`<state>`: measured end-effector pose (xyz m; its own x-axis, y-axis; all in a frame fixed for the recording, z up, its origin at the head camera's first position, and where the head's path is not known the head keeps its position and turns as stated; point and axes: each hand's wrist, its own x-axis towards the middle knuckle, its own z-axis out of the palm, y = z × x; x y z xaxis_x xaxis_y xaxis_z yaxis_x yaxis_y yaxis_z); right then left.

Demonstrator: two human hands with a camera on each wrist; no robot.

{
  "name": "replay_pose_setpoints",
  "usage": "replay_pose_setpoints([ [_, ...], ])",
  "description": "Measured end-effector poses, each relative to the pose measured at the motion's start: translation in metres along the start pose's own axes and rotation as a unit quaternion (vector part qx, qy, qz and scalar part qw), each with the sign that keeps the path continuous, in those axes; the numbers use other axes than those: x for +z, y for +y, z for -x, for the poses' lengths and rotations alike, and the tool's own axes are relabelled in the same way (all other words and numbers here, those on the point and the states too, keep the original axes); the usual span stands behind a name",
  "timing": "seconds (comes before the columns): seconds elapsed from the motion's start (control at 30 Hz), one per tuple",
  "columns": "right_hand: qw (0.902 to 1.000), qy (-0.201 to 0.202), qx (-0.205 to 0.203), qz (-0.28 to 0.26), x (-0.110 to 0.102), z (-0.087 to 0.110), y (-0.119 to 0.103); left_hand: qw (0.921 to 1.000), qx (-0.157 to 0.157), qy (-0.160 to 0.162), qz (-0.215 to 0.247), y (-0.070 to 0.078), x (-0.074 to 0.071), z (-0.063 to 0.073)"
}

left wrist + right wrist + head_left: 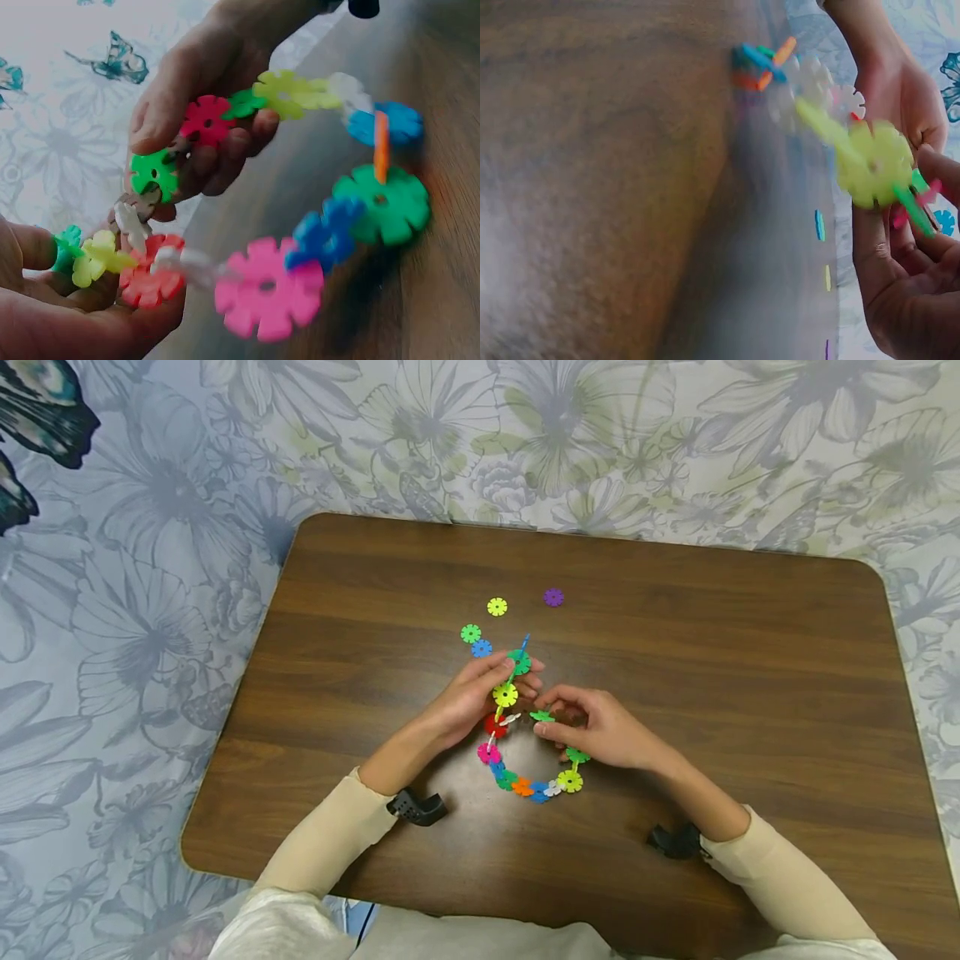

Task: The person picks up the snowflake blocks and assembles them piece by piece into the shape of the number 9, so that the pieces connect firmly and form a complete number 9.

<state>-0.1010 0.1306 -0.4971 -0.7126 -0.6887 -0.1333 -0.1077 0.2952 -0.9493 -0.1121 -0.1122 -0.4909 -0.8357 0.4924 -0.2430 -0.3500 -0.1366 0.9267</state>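
A chain of notched plastic flower discs in many colours hangs in a loop between the two hands. My left hand holds one side of it, thumb by a dark green disc; yellow and red discs follow below. My right hand pinches the other side at a bright green disc, with a pink disc against its fingers. Brown and white discs lie between the hands in the left wrist view; whether they join both sides I cannot tell. A large yellow disc looks blurred in the right wrist view.
Loose discs lie on the brown table beyond the hands: yellow, purple, green and blue, the blue one close to the left hand. A flower-patterned wall covering borders the table's far edge.
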Motion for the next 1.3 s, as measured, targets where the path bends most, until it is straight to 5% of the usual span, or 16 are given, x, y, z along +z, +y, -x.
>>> replay_pose_setpoints([
  [0.23,0.9935,0.024,0.01,-0.111,0.0,0.002,0.004,0.9987,-0.01,-0.009,-0.05,0.0,-0.004,0.007],
  [0.73,0.968,0.043,-0.005,-0.247,0.021,0.003,-0.002,0.9966,0.048,0.067,0.0,-0.006,0.014,0.001],
  [1.07,0.9843,0.049,0.003,-0.169,0.024,0.004,0.001,0.9936,0.048,0.102,0.009,-0.009,0.013,-0.005],
  [1.3,0.9966,0.08,0.013,0.019,0.021,0.005,0.005,0.9944,0.036,0.098,0.014,-0.016,0.011,-0.008],
])
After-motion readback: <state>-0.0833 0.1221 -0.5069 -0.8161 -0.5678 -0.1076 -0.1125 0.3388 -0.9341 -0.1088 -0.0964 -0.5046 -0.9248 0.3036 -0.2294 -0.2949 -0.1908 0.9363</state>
